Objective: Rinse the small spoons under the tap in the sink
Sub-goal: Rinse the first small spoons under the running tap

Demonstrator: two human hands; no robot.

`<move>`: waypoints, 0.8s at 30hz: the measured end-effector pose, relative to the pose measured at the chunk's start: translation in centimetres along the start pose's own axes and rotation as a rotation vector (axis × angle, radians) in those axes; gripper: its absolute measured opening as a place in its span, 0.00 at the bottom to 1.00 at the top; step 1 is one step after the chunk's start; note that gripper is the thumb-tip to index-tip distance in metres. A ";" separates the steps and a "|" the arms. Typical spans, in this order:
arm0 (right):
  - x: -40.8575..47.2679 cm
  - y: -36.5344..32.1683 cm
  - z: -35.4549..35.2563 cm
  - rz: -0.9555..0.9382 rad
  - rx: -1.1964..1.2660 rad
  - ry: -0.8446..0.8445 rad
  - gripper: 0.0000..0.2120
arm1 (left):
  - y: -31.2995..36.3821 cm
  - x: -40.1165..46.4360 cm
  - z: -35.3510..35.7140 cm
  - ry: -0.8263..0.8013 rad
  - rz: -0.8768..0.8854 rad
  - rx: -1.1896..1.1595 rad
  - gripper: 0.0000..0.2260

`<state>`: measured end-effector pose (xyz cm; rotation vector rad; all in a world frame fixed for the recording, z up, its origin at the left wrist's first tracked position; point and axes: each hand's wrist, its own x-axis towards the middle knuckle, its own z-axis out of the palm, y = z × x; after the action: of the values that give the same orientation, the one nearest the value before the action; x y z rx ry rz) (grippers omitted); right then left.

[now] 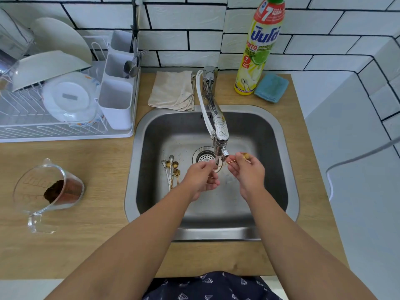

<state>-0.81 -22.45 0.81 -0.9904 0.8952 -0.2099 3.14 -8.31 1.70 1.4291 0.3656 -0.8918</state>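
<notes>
White brick-tile wall up top, wood counter [91, 213] below it, and a steel sink [279, 135] dead center of the frame with the tap [219, 126] swinging out over the drain [204, 156]. Both hands are down in the basin right under the spout. The right hand [249, 174] is pinching a thin gold spoon [231, 162] with the bowl end poking out past its fingers toward the upper right, and the left hand [201, 178] has its fingers curled round the handle end, looks like the same spoon but could be a second one, hard to tell. I can't really make out a water stream. The other spoons [172, 172] sit in a little pile on the sink floor, just left of the left hand, a mix of gold and silvery ones. These things look light and stiff, but skinny and probably slick when wet, so I'd say grab them mid-handle with a fingertip pinch and keep them away from the drain. Off to the sides: rack [65, 131] with dishes upper left, jug [48, 191] with brown stuff at left, cloth [173, 89], soap bottle [259, 46] and blue sponge [271, 87] behind the sink.
</notes>
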 end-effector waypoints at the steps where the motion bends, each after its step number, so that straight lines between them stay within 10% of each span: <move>1: 0.0 -0.1 -0.3 0.004 0.010 -0.006 0.01 | 0.2 0.3 0.5 0.018 0.004 0.040 0.11; 13: -0.4 -0.2 -0.2 0.052 0.114 0.055 0.05 | -0.1 1.5 1.2 0.118 0.075 0.001 0.06; 19: 0.2 -0.7 -1.0 0.013 0.074 0.113 0.06 | 0.2 1.1 0.7 -0.138 -0.009 -0.072 0.09; 24: -0.1 -0.5 -0.5 0.040 0.070 0.054 0.06 | 0.3 1.4 1.3 0.050 0.084 0.112 0.12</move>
<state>-1.09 -22.97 1.13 -0.9050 0.9501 -0.2329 3.92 -9.96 1.13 1.5603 0.2944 -0.8200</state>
